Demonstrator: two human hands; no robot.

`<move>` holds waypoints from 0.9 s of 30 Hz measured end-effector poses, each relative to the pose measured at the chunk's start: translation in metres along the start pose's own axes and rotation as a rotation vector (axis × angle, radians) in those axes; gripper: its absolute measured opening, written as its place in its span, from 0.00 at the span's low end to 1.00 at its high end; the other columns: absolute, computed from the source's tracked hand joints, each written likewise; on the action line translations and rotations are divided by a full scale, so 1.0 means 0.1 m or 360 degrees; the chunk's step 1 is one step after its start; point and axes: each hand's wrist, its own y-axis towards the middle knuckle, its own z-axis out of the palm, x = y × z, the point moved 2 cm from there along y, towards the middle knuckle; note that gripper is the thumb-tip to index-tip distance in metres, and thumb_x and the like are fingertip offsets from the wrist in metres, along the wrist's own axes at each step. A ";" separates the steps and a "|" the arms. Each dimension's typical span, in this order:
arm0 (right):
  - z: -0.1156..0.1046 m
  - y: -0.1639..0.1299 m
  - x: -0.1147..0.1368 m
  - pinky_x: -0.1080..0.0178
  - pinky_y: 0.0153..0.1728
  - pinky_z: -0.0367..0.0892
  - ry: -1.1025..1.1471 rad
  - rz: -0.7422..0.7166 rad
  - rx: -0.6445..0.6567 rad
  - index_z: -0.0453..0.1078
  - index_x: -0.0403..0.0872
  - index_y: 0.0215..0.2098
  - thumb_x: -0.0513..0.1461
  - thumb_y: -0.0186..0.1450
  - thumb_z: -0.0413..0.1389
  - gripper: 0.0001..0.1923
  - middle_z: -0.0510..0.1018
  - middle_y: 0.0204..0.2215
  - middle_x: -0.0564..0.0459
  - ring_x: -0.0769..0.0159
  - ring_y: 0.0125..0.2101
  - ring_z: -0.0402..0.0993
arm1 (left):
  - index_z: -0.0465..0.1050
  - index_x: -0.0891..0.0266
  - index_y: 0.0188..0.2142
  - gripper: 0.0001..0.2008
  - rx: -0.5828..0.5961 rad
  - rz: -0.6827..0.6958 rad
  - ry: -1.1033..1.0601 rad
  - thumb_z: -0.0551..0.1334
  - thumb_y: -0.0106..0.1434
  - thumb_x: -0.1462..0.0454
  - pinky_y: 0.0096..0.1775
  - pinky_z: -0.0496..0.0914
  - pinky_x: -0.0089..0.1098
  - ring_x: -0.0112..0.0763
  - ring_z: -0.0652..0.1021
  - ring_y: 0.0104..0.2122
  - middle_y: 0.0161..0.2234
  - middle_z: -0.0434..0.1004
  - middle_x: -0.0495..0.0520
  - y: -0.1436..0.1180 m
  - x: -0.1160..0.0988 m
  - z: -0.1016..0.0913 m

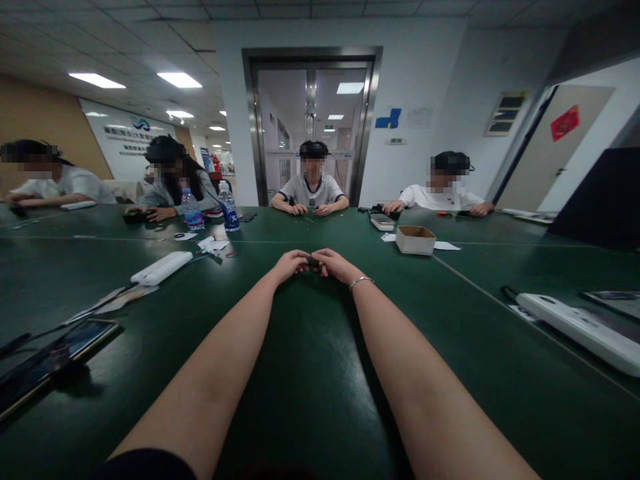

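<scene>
Both my arms reach forward over the dark green table. My left hand and my right hand meet just above its surface, fingers curled inward. Between their fingertips is a small dark object, too small and shadowed to name. Each hand seems closed on one side of it, and the fingers hide part of it. A silver bracelet circles my right wrist.
An open cardboard box stands right of my hands. White power strips lie left and right, with cables. A phone rests at near left. Two bottles stand farther back. Several people sit across the table.
</scene>
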 end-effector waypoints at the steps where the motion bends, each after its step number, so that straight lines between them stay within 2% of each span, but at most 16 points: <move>1: 0.00 0.00 0.00 0.74 0.12 0.58 -0.0024 0.0012 -0.0023 0.62 0.41 0.38 0.39 0.64 0.52 0.07 0.69 0.13 0.59 0.76 0.09 0.60 | 0.69 0.67 0.40 0.14 -0.0003 0.0005 -0.0002 0.55 0.53 0.67 0.21 0.57 0.22 0.20 0.66 0.17 0.20 0.71 0.50 0.00 0.00 0.00; 4: 0.00 -0.01 -0.01 0.74 0.14 0.61 -0.0023 0.0030 -0.0034 0.62 0.42 0.39 0.37 0.62 0.54 0.08 0.67 0.13 0.60 0.77 0.09 0.59 | 0.69 0.67 0.40 0.14 -0.0003 0.0012 -0.0017 0.55 0.53 0.67 0.21 0.57 0.22 0.20 0.67 0.18 0.21 0.71 0.50 0.00 0.00 0.00; 7: -0.02 -0.01 -0.01 0.74 0.15 0.61 0.0037 0.0018 -0.0051 0.61 0.44 0.44 0.34 0.56 0.60 0.19 0.68 0.15 0.62 0.77 0.11 0.62 | 0.69 0.66 0.40 0.14 0.0002 0.0003 -0.0009 0.55 0.53 0.67 0.21 0.58 0.22 0.21 0.67 0.18 0.21 0.72 0.50 -0.01 -0.01 0.00; 9: -0.02 -0.01 -0.01 0.75 0.12 0.57 0.0016 0.0029 -0.0064 0.61 0.43 0.42 0.38 0.60 0.58 0.14 0.68 0.15 0.60 0.76 0.11 0.62 | 0.69 0.66 0.40 0.14 0.0001 -0.0004 0.0002 0.55 0.53 0.67 0.22 0.58 0.22 0.21 0.67 0.18 0.21 0.72 0.50 -0.02 -0.02 0.00; 11: -0.01 -0.01 0.00 0.75 0.10 0.53 -0.0027 0.0043 -0.0044 0.63 0.41 0.38 0.41 0.65 0.51 0.10 0.68 0.14 0.58 0.78 0.08 0.58 | 0.69 0.66 0.40 0.14 -0.0006 -0.0005 0.0007 0.55 0.53 0.67 0.22 0.58 0.22 0.21 0.67 0.18 0.21 0.72 0.50 -0.02 -0.02 0.00; 14: 0.00 -0.02 0.03 0.75 0.11 0.56 0.0009 0.0056 -0.0010 0.63 0.41 0.37 0.35 0.64 0.51 0.04 0.67 0.14 0.59 0.79 0.08 0.56 | 0.69 0.66 0.41 0.14 -0.0012 -0.0008 0.0009 0.55 0.54 0.67 0.22 0.58 0.22 0.21 0.67 0.18 0.22 0.72 0.50 -0.02 -0.02 -0.01; 16: 0.00 -0.03 0.03 0.74 0.14 0.60 0.0089 0.0067 -0.0015 0.62 0.43 0.40 0.32 0.61 0.55 0.09 0.70 0.18 0.59 0.78 0.11 0.62 | 0.69 0.66 0.41 0.14 -0.0001 -0.0011 0.0012 0.55 0.54 0.66 0.22 0.58 0.22 0.21 0.68 0.19 0.22 0.72 0.50 -0.02 -0.01 -0.01; 18: 0.00 -0.03 0.03 0.75 0.13 0.59 0.0108 0.0073 -0.0027 0.62 0.44 0.39 0.34 0.61 0.56 0.09 0.70 0.19 0.58 0.77 0.12 0.64 | 0.69 0.66 0.41 0.14 0.0006 -0.0005 0.0014 0.55 0.54 0.66 0.22 0.58 0.22 0.21 0.68 0.19 0.22 0.72 0.51 -0.02 -0.01 -0.01; 20: 0.00 -0.02 0.02 0.75 0.10 0.54 0.0060 0.0072 -0.0045 0.62 0.42 0.37 0.38 0.64 0.52 0.06 0.69 0.17 0.57 0.77 0.10 0.62 | 0.69 0.66 0.41 0.14 0.0004 -0.0001 0.0023 0.55 0.54 0.66 0.22 0.58 0.22 0.21 0.68 0.19 0.22 0.73 0.51 -0.02 -0.02 -0.01; 22: 0.00 -0.01 0.01 0.75 0.10 0.54 0.0017 0.0055 -0.0068 0.62 0.42 0.37 0.38 0.65 0.51 0.05 0.67 0.14 0.59 0.78 0.08 0.58 | 0.69 0.66 0.41 0.14 0.0000 -0.0006 0.0030 0.55 0.54 0.66 0.22 0.58 0.22 0.21 0.67 0.19 0.22 0.73 0.51 -0.03 -0.02 -0.01; 23: 0.00 -0.01 0.00 0.75 0.11 0.55 0.0018 0.0046 -0.0071 0.61 0.43 0.39 0.36 0.64 0.52 0.06 0.66 0.13 0.61 0.78 0.08 0.58 | 0.69 0.66 0.41 0.14 0.0001 -0.0010 0.0033 0.55 0.54 0.66 0.22 0.58 0.22 0.21 0.67 0.18 0.22 0.73 0.51 -0.03 -0.03 -0.01; 25: 0.00 -0.01 0.00 0.75 0.13 0.58 0.0051 0.0043 -0.0071 0.59 0.45 0.43 0.32 0.60 0.55 0.13 0.67 0.14 0.62 0.77 0.10 0.61 | 0.69 0.66 0.41 0.14 0.0008 -0.0010 0.0033 0.55 0.54 0.66 0.22 0.58 0.22 0.21 0.67 0.18 0.22 0.72 0.51 -0.03 -0.03 -0.01; 27: -0.01 -0.01 0.00 0.75 0.13 0.57 0.0064 0.0056 -0.0061 0.59 0.45 0.43 0.34 0.60 0.56 0.13 0.69 0.16 0.60 0.76 0.11 0.63 | 0.69 0.66 0.41 0.14 0.0010 -0.0005 0.0020 0.55 0.54 0.66 0.21 0.58 0.22 0.21 0.67 0.18 0.22 0.72 0.51 -0.02 -0.02 -0.01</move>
